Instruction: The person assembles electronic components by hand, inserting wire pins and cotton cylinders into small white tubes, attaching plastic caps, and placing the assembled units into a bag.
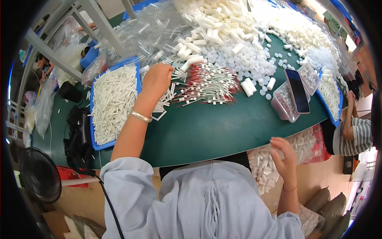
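My left hand [157, 79] is closed, its fingers curled out of sight over the table. What it grips, if anything, is hidden. Just right of it lies a heap of thin red-and-white sticks with small white collars [209, 83]. Below and beside the wrist are loose white tubes [161, 108], and a blue tray of short white tubes [115, 103] stands to its left. My right hand [285, 159] hangs off the table's near edge with fingers apart, holding nothing visible. Under it is a clear bag of white cylindrical pieces [264, 169].
At the back are piles of white cylinders [223, 20], translucent round caps [238, 59] and clear tubes [147, 32]. A phone [297, 91] leans on a clear plastic box [284, 103]. A black fan [39, 174] stands lower left. Another person's arm [350, 115] is at right.
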`<state>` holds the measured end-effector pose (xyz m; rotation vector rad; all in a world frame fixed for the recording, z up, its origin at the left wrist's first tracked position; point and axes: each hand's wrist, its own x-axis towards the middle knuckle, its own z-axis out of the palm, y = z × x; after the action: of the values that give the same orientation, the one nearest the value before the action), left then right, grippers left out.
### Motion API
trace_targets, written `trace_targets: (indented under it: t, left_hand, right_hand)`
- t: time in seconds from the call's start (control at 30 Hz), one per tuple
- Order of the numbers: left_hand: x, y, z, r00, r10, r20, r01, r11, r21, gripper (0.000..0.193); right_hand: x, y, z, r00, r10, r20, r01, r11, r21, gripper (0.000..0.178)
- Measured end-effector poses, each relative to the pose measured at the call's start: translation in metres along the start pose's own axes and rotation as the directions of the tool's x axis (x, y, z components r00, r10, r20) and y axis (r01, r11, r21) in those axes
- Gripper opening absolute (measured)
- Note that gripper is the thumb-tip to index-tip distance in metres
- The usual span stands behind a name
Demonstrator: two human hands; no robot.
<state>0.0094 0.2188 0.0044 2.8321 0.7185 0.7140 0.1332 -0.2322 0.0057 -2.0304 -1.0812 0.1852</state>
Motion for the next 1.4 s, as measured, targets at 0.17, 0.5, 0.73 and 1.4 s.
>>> trace_targets:
  t: [0.17,0.5,0.73,1.4]
  left_hand:
    - [0.019,-0.008,0.019,0.990,0.068,0.122,-0.082,0.991,0.107,0.016]
    - [0.027,-0.022,0.035,0.997,0.066,0.042,-0.073,0.979,0.192,0.010]
    - [0.022,-0.022,0.013,0.997,-0.058,0.051,0.062,0.995,-0.076,0.015]
    - [0.009,0.046,-0.004,0.988,-0.051,0.146,0.124,0.824,-0.553,0.017]
  right_hand:
    - [0.134,-0.031,0.049,0.931,-0.364,-0.025,0.364,0.931,0.003,0.015]
    - [0.231,-0.016,0.117,0.794,-0.603,0.078,0.604,0.765,-0.225,0.010]
    - [0.219,-0.017,0.113,0.755,-0.649,0.090,0.652,0.731,-0.201,0.008]
    - [0.222,-0.019,0.088,0.996,0.004,0.086,-0.081,0.402,0.912,0.018]
